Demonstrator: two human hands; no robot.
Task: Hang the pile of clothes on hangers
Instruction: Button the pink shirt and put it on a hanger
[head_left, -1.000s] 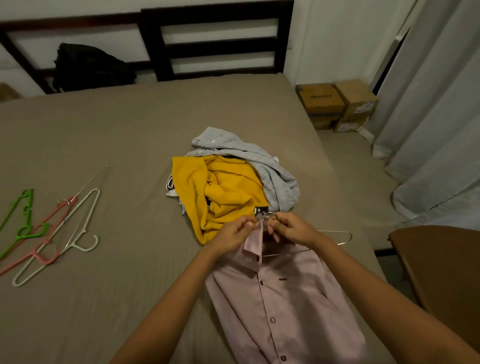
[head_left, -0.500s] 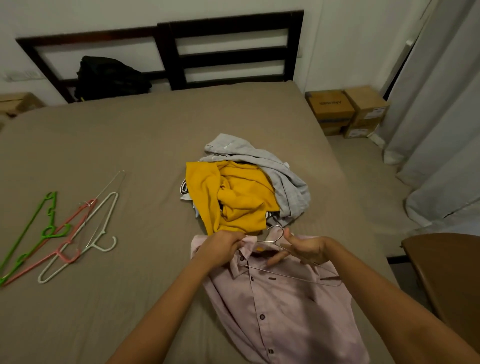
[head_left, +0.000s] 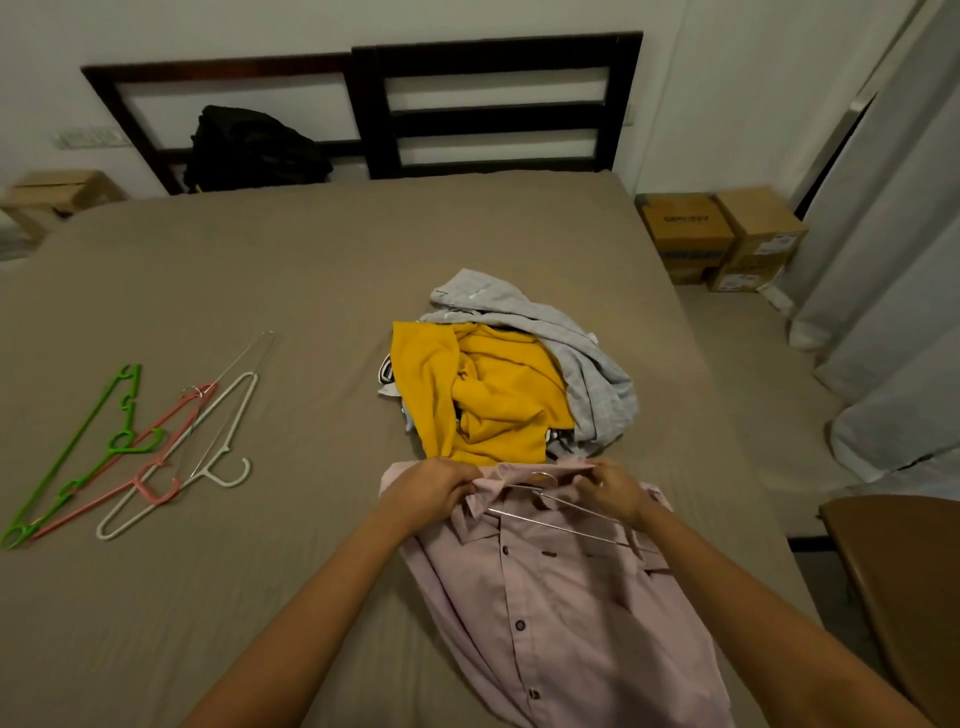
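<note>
Pinching the pink shirt (head_left: 561, 618) collar, left hand (head_left: 436, 493) and right hand (head_left: 609, 491) flank the wire hanger (head_left: 561, 528), seemingly slanting rightward.

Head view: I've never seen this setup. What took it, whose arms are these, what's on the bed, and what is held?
No machine here: a person wears a camera on the head, looking down at their own bare arms. The left hand and right hand both pinch the collar of a pink shirt lying on the bed, with a wire hanger at its neck. Beyond it sits a pile: a yellow garment and a grey garment. To the left lie spare hangers.
</note>
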